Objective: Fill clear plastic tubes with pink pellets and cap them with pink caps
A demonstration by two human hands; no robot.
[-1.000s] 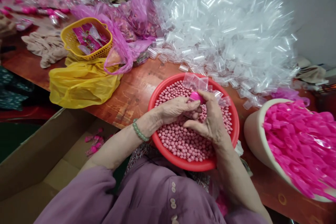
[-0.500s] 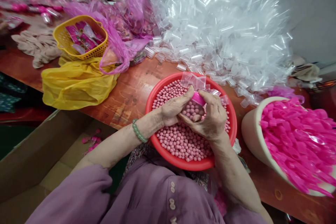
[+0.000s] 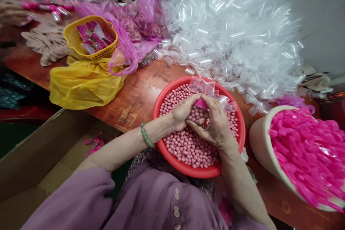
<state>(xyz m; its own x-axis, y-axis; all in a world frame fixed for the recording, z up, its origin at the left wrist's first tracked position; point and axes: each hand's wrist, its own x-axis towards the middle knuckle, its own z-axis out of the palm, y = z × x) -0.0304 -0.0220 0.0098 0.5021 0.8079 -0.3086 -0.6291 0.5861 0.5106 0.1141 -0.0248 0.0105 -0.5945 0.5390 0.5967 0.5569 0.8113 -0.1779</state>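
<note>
A red bowl (image 3: pixel 158 106) of small pink balls (image 3: pixel 192 149) sits in front of me. Over it, my left hand (image 3: pixel 185 112) and my right hand (image 3: pixel 217 120) meet around a clear container with a bright pink cap (image 3: pixel 201 104). Pink balls show between my hands, apparently through its clear wall. Both hands are closed on it, fingertips and thumbs together by the cap. My fingers hide much of the container. Clear plastic sleeves (image 3: pixel 205 87) lie on the balls at the bowl's far side.
A large heap of clear sleeves (image 3: pixel 231 36) covers the table's back. To the right stands a white bucket (image 3: pixel 262 138) of pink plastic pieces (image 3: pixel 307 151). Leftward are a yellow bag (image 3: pixel 86 84), a yellow basket (image 3: pixel 68 41) and a cardboard box (image 3: pixel 40 147). A blurred hand (image 3: pixel 10 12) shows far left.
My left thumb and right fingers have drawn together over the pink cap, covering more of it. The view has shifted slightly. At far left, another person's hand has come further into view.
</note>
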